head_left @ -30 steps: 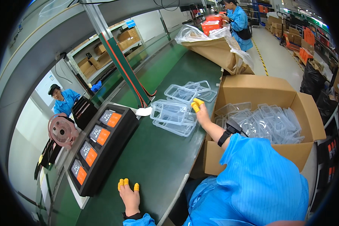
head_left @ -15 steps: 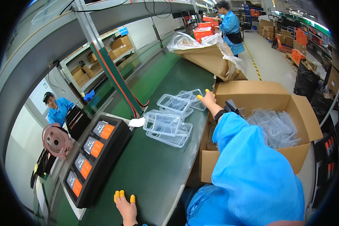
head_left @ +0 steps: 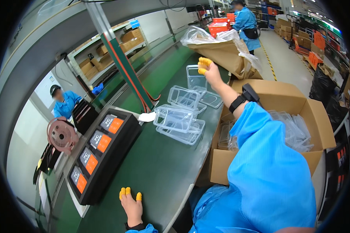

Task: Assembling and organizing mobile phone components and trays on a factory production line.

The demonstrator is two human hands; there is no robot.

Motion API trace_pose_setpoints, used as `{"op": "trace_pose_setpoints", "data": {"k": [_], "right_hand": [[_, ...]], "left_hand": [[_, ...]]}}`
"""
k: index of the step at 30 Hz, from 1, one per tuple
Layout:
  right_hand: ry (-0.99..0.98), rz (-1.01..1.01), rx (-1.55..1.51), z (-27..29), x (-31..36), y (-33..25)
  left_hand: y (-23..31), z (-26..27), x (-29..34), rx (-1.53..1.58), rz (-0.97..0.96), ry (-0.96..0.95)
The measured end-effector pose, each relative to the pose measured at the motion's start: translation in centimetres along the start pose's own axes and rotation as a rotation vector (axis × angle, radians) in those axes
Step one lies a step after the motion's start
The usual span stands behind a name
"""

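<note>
My right hand (head_left: 209, 70), with yellow finger cots, reaches across the green work surface (head_left: 144, 171). Its bent fingers grip the edge of a clear plastic tray (head_left: 196, 79), which is tipped up on its side. Just below lie several more clear plastic trays (head_left: 174, 118), loosely overlapping, and one flat tray (head_left: 211, 99) near the surface's edge. Palm down, my left hand (head_left: 131, 206) rests at the near part of the surface, fingers extended and nothing in them. Yellow cots cover several of its fingertips too.
A cardboard box (head_left: 315, 120) of clear trays stands right. Behind it is an opened brown bag with plastic lining (head_left: 221, 54). A black holder (head_left: 105, 155) with orange-and-grey packs lies left, near a green post (head_left: 124, 72) and pink fan (head_left: 62, 136). Two co-workers are farther off.
My right hand has moved farther away and up, and a clear tray beside it now stands tipped up. The view has shifted slightly; my left hand stays in place.
</note>
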State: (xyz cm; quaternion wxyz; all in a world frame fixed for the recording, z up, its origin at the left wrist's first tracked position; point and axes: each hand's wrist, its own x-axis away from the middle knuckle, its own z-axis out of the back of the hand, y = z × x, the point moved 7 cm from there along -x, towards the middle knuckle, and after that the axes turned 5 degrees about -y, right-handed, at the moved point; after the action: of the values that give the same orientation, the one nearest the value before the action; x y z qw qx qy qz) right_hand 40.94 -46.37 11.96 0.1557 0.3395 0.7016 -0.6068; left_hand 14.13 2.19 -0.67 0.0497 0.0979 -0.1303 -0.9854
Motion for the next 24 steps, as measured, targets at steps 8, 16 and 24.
{"op": "trace_pose_setpoints", "data": {"k": [8, 16, 24], "right_hand": [[-0.467, 0.224, 0.446, -9.8, -1.2, -3.9], [-0.514, -0.163, 0.876, -12.4, 1.3, 7.7], [-0.292, -0.106, 0.644, -4.6, 1.2, 5.6]], "left_hand": [[0.0, 0.1, 0.0, -0.026, -0.014, 0.013], [-0.1, 0.0, 0.1, -0.021, -0.004, 0.0], [0.2, 0.0, -0.2, -0.037, 0.001, 0.005]]}}
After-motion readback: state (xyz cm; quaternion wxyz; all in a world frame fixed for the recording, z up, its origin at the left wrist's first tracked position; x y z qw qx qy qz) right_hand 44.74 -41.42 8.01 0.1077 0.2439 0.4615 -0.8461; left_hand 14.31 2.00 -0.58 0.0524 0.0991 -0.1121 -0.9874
